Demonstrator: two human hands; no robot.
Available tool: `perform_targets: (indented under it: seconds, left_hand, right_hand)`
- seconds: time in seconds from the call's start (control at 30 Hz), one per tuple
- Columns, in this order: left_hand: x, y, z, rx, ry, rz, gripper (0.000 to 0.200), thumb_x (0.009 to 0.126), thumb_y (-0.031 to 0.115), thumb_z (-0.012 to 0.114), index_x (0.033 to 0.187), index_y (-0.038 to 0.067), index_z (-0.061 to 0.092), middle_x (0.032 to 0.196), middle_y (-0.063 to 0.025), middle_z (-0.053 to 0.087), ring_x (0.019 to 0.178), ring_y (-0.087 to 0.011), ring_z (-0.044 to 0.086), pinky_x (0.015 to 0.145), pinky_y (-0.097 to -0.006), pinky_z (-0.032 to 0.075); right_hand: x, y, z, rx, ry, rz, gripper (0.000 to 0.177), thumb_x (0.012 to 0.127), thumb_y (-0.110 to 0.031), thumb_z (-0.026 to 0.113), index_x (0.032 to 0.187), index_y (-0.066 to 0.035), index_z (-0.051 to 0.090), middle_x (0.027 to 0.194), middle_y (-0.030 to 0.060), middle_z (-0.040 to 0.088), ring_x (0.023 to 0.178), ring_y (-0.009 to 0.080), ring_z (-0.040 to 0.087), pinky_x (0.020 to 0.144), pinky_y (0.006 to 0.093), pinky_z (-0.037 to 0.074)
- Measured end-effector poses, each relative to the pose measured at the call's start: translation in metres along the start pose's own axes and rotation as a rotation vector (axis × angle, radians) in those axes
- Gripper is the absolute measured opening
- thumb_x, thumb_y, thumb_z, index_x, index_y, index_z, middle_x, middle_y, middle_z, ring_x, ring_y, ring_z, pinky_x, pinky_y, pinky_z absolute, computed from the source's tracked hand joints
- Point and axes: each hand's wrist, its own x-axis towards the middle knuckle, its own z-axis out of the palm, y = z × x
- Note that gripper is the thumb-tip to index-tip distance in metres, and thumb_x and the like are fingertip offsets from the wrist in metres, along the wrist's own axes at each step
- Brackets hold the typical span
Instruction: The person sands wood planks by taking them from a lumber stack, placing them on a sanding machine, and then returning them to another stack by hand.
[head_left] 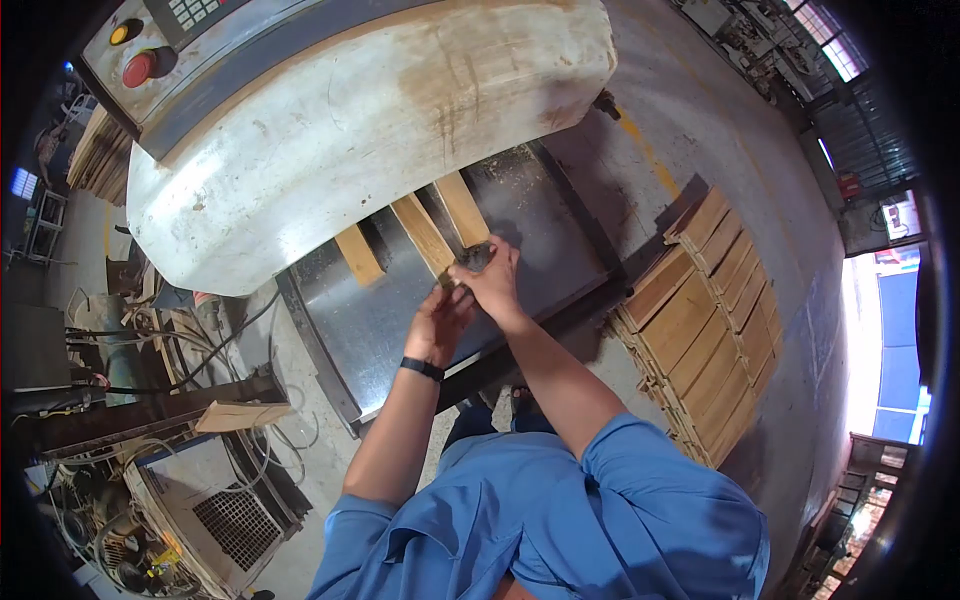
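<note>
Three wooden strips stick out from under the white machine hood onto the metal bed (350, 330): a left one (358, 256), a middle one (422, 232) and a right one (461, 210). My left hand (440, 322), with a dark band at its wrist, is at the near end of the middle strip, fingers curled and slightly blurred. My right hand (492, 279) reaches between the near ends of the middle and right strips, its thumb side by the middle one and its fingertips by the right one. Whether either hand grips a strip is unclear.
The big white hood (370, 130) spans the far side of the bed, with a red button (139, 69) at its upper left. Stacked boards (715, 330) stand to the right. Hoses and a grille-fronted box (237, 520) are at the lower left.
</note>
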Motion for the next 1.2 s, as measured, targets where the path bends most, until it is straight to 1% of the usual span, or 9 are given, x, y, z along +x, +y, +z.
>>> perform_targets:
  seconds: [0.17, 0.27, 0.37, 0.47, 0.63, 0.93, 1.07, 1.13, 1.2]
  left_hand:
    - [0.039, 0.008, -0.006, -0.243, -0.109, -0.026, 0.044, 0.093, 0.024, 0.062, 0.123, -0.008, 0.053, 0.124, -0.0188, 0.059, 0.114, -0.0337, 0.058, 0.105, -0.045, 0.047]
    - [0.041, 0.014, 0.0, -0.243, -0.179, -0.01, 0.041, 0.08, 0.014, 0.068, 0.114, -0.007, 0.058, 0.111, -0.0184, 0.064, 0.105, -0.0337, 0.062, 0.097, -0.0448, 0.05]
    - [0.044, 0.023, 0.009, -0.216, -0.153, -0.012, 0.042, 0.075, 0.01, 0.07, 0.111, -0.006, 0.06, 0.106, -0.0185, 0.067, 0.102, -0.0345, 0.063, 0.094, -0.0437, 0.051]
    - [0.053, 0.025, 0.009, -0.179, -0.151, -0.006, 0.046, 0.078, 0.009, 0.065, 0.119, -0.009, 0.058, 0.115, -0.0216, 0.066, 0.109, -0.0373, 0.061, 0.097, -0.0439, 0.05]
    - [0.074, 0.04, -0.006, -0.17, -0.072, 0.084, 0.061, 0.079, 0.009, 0.061, 0.132, -0.017, 0.049, 0.131, -0.0288, 0.057, 0.122, -0.0384, 0.055, 0.109, -0.0455, 0.045]
    - [0.11, 0.033, -0.031, -0.033, 0.215, 0.582, 0.038, 0.088, 0.009, 0.054, 0.117, -0.014, 0.056, 0.129, -0.0253, 0.061, 0.122, -0.0326, 0.059, 0.106, -0.0467, 0.05]
    - [0.108, -0.005, -0.015, 1.079, 0.495, 0.721, 0.03, 0.094, 0.013, 0.06, 0.123, 0.003, 0.059, 0.121, -0.0131, 0.065, 0.116, -0.0179, 0.059, 0.095, -0.0404, 0.053]
    - [0.143, -0.02, -0.031, 0.49, 0.433, 0.762, 0.029, 0.099, 0.015, 0.057, 0.128, 0.012, 0.055, 0.113, -0.009, 0.063, 0.115, -0.014, 0.058, 0.087, -0.0354, 0.053]
    - [0.142, -0.069, 0.086, -0.06, 0.569, 0.751, 0.038, 0.102, 0.017, 0.054, 0.138, 0.008, 0.049, 0.122, -0.01, 0.059, 0.115, -0.0248, 0.059, 0.096, -0.0396, 0.051]
  right_hand:
    - [0.037, 0.007, 0.014, 1.022, -0.168, 0.37, 0.045, 0.09, -0.007, 0.067, 0.131, 0.002, 0.052, 0.114, 0.008, 0.063, 0.102, 0.0199, 0.063, 0.095, 0.0324, 0.049]
    - [0.068, 0.002, 0.033, 1.04, -0.087, 0.354, 0.045, 0.09, -0.007, 0.062, 0.134, 0.002, 0.055, 0.11, 0.0076, 0.062, 0.093, 0.0147, 0.06, 0.081, 0.0291, 0.048]
    - [0.092, -0.018, 0.038, 1.012, -0.111, 0.388, 0.005, 0.08, -0.007, 0.063, 0.083, -0.011, 0.06, 0.073, -0.0021, 0.052, 0.065, 0.0112, 0.046, 0.058, 0.0295, 0.038]
    - [0.104, -0.026, 0.05, 0.941, 0.058, 0.443, 0.005, 0.079, -0.013, 0.066, 0.082, -0.01, 0.063, 0.075, -0.0018, 0.057, 0.067, 0.013, 0.05, 0.062, 0.0332, 0.042]
    - [0.132, 0.017, 0.031, 1.002, -0.42, 0.385, 0.043, 0.083, -0.017, 0.069, 0.123, -0.003, 0.061, 0.107, 0.0067, 0.068, 0.094, 0.0178, 0.063, 0.08, 0.0344, 0.051]
    - [0.175, 0.181, -0.332, 1.126, -0.519, 0.198, 0.046, 0.101, -0.016, 0.06, 0.143, 0.001, 0.05, 0.126, 0.019, 0.068, 0.111, 0.027, 0.068, 0.101, 0.0385, 0.053]
    - [0.162, 0.314, -0.478, 0.897, -0.071, 0.551, 0.048, 0.096, -0.015, 0.065, 0.14, 0.001, 0.055, 0.122, 0.012, 0.069, 0.11, 0.022, 0.067, 0.097, 0.0336, 0.054]
    - [0.157, 0.406, -0.523, 0.823, 0.065, 0.639, 0.04, 0.095, -0.014, 0.065, 0.133, -0.006, 0.061, 0.113, 0.0071, 0.07, 0.097, 0.0178, 0.068, 0.082, 0.0316, 0.055]
    - [0.147, 0.453, -0.557, 0.749, 0.086, 0.69, 0.038, 0.095, -0.016, 0.064, 0.132, -0.008, 0.059, 0.11, 0.0082, 0.07, 0.096, 0.02, 0.069, 0.08, 0.032, 0.056]
